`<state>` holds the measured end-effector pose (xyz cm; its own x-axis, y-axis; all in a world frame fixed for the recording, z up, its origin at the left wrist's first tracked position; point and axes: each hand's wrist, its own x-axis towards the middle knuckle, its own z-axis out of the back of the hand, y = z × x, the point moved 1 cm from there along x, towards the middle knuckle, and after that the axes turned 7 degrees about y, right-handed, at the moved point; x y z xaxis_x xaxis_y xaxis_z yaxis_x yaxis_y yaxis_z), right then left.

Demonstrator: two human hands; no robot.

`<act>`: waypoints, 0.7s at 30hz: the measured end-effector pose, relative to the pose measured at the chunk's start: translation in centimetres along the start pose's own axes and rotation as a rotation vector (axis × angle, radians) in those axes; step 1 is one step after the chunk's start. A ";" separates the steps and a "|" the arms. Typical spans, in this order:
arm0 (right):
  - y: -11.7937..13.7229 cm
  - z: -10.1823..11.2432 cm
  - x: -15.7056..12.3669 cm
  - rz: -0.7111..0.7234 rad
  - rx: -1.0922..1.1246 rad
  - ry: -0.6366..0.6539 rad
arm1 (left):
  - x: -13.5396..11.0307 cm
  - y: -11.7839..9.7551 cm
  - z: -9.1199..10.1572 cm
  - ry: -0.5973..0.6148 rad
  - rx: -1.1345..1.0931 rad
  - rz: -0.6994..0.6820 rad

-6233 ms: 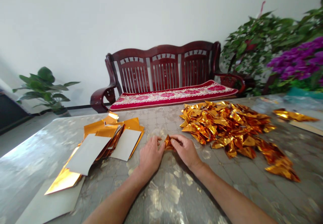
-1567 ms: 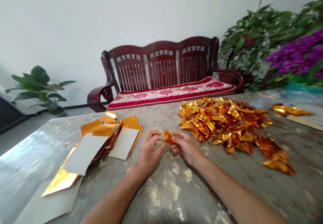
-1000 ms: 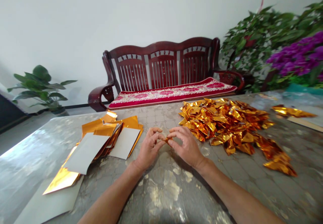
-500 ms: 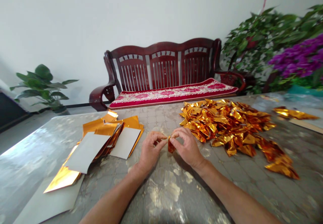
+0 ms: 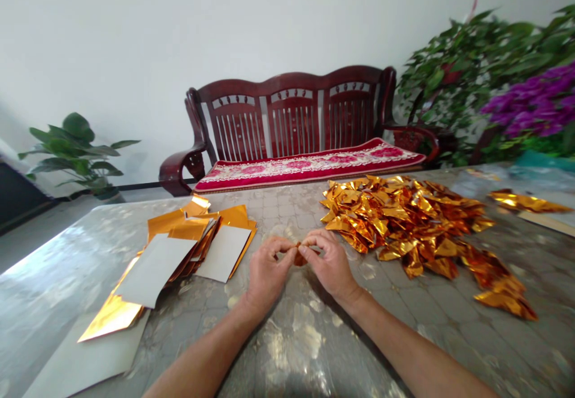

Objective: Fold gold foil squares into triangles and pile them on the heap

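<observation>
My left hand (image 5: 268, 269) and my right hand (image 5: 329, 261) meet over the middle of the table, fingertips pinched together on one small folded piece of gold foil paper (image 5: 298, 255). Most of that piece is hidden by my fingers. To the left lies a loose stack of flat gold sheets (image 5: 188, 243), some turned white side up. A big heap of folded gold pieces (image 5: 404, 218) spreads out just right of my right hand.
The table (image 5: 305, 338) has a shiny marbled top. More gold paper (image 5: 525, 201) lies at the far right. Behind the table stand a dark wooden bench (image 5: 291, 128) with a red cushion, a potted plant (image 5: 76, 155) at left, and purple flowers (image 5: 534, 99) at right.
The small gold piece has been turned and worked between both hands. It stood out between my fingers half a second ago and is now mostly covered by them.
</observation>
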<state>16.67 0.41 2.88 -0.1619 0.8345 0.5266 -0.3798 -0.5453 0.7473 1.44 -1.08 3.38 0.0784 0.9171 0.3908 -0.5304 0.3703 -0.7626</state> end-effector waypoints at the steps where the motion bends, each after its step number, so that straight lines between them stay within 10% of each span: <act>1: 0.0 0.0 0.0 -0.005 0.006 0.006 | 0.0 0.0 0.0 0.003 0.009 0.000; 21: -1.8 -0.6 -0.1 -0.140 0.205 -0.093 | 0.4 2.1 0.6 -0.118 0.100 -0.072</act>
<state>16.84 1.35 1.30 -0.0329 0.8973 0.4403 -0.1983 -0.4376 0.8770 -0.08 -0.04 2.26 0.0223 0.8628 0.5050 -0.6087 0.4125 -0.6778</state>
